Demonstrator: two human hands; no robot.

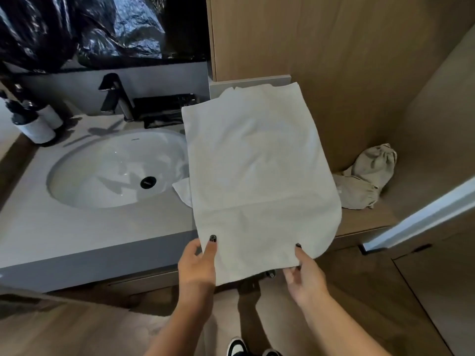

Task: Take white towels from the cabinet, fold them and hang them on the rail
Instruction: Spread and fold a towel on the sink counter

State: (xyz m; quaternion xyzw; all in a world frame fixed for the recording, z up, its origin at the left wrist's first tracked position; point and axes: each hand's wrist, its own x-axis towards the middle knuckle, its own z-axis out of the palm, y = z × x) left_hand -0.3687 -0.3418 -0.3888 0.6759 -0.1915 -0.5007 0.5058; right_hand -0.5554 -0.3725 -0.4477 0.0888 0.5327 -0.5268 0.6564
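Holding the near edge of a flat white cloth towel (259, 176), the left hand (196, 265) and the right hand (304, 276) each pinched one bottom corner with the thumb on top. The towel was stretched out over the right end of the grey stone counter (77, 227), beside the round white sink (115, 170). It could slip into the sink or fold crooked if one pinch let go. Tiny writing on the sink rim was too small to read.
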